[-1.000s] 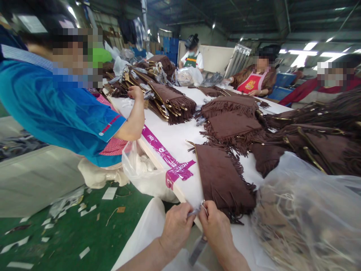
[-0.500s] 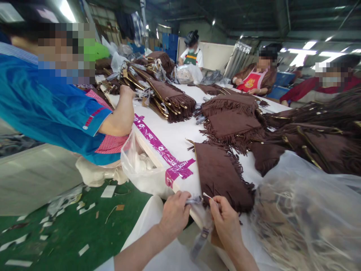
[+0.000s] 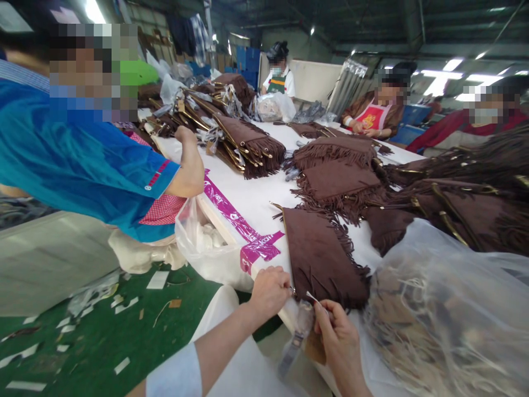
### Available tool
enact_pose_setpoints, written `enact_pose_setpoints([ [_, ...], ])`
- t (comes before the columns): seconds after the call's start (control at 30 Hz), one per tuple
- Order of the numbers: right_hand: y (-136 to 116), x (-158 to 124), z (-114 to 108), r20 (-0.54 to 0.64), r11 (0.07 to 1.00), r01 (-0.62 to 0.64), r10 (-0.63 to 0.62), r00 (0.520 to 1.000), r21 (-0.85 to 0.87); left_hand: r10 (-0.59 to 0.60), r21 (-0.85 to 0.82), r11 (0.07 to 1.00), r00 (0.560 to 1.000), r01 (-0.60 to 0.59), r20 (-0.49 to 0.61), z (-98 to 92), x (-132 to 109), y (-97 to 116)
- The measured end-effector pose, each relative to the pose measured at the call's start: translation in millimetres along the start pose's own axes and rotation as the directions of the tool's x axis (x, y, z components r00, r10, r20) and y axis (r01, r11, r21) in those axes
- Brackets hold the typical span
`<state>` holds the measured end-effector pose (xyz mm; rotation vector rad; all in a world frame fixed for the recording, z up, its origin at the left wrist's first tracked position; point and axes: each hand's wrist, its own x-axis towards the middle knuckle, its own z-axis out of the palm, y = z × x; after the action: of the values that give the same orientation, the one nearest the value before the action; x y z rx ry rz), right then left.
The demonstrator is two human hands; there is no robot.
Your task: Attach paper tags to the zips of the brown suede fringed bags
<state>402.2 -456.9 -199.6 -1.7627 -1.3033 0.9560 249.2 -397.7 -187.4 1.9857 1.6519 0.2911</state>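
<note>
A brown fringed bag (image 3: 324, 256) with a gold zip edge lies flat at the table's near edge. My left hand (image 3: 270, 291) is closed at its lower left corner, by a small metal ring; the fingers hide most of what they grip. Between thumb and forefinger of my right hand (image 3: 339, 336) is a thin white string (image 3: 313, 298), its tip pointing up toward the bag. Clear plastic wrapping (image 3: 295, 336) around a dark strap-like piece hangs below the corner, between my hands. A brown card tag (image 3: 314, 346) shows partly beside my right hand.
A plastic bag of strings and tags (image 3: 421, 309) bulges at the right. More fringed bags (image 3: 341, 179) are piled across the white table (image 3: 264, 196). Purple tape (image 3: 231, 212) marks its left edge. A co-worker in blue (image 3: 95, 154) stands close at left; others work across the table.
My left hand has moved right and up, to the bag's corner. My right hand has shifted slightly right and down, still pinching the string.
</note>
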Motion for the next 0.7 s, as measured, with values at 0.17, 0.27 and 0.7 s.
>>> enact_pose_setpoints([
  [0.17,4.1,-8.7,-4.5,0.003,0.986,-0.101,0.102,0.995,0.129,0.045,0.039,0.998,0.995,-0.041,-0.084,-11.7,-6.8,2.4],
  [0.27,11.2,-13.5,-7.4,0.005,0.976,-0.112,0.113,0.994,0.186,0.064,-0.018,0.997,0.961,-0.072,-0.270,4.3,-35.9,8.2],
  [0.7,14.7,-23.3,-11.7,-0.017,0.971,-0.132,0.139,0.990,0.200,-0.541,-0.578,0.643,0.832,0.503,0.123,56.1,-48.7,40.3],
])
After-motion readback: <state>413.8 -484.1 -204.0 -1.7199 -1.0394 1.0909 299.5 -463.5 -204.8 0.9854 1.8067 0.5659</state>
